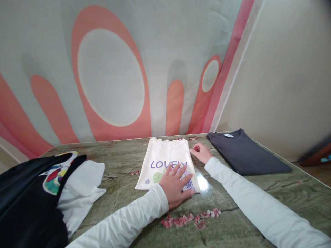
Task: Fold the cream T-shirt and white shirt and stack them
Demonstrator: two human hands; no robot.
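A folded white T-shirt with purple "LOVELY" lettering and a fruit print lies flat in the middle of the table, collar toward the wall. My left hand rests on its lower front, palm down with fingers spread, covering part of the print. At the shirt's upper right edge is my right hand, its thumb and forefinger curled together in a pinch on the cloth edge. The exact contact of those fingertips is small and hard to see.
A folded dark grey T-shirt lies at the right of the table. Piled loosely on the left are black clothing with a colourful print and white cloth. The wood-patterned table meets a patterned wall behind.
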